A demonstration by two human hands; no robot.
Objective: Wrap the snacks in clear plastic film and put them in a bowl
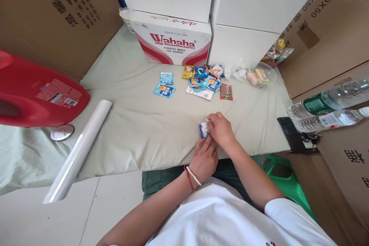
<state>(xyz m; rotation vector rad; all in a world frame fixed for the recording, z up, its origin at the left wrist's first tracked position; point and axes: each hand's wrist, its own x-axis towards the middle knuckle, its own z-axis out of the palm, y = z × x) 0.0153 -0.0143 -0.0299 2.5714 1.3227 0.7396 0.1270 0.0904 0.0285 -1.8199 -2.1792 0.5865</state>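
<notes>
A small blue-and-white snack packet [204,130] with a shiny clear part is at the front of the cloth-covered table, between my two hands. Its upper right side is pinched in the bent fingers of my right hand [221,130]. My left hand [205,158], with a white bead bracelet and a red string at the wrist, grips the packet's lower end; its fingertips partly cover that end. Farther back lies a pile of wrapped snacks, among them a light-blue packet [212,83], a yellow one [188,72] and a brown one [226,92]. Two blue packets [164,90] lie left of it.
A Wahaha water carton [174,42] stands at the back. On the left are a red jug [43,88], a plastic roll [80,150] and a round lid [62,132]. To the right are a clear snack bowl [269,75], two bottles [331,102] and a black phone [291,133].
</notes>
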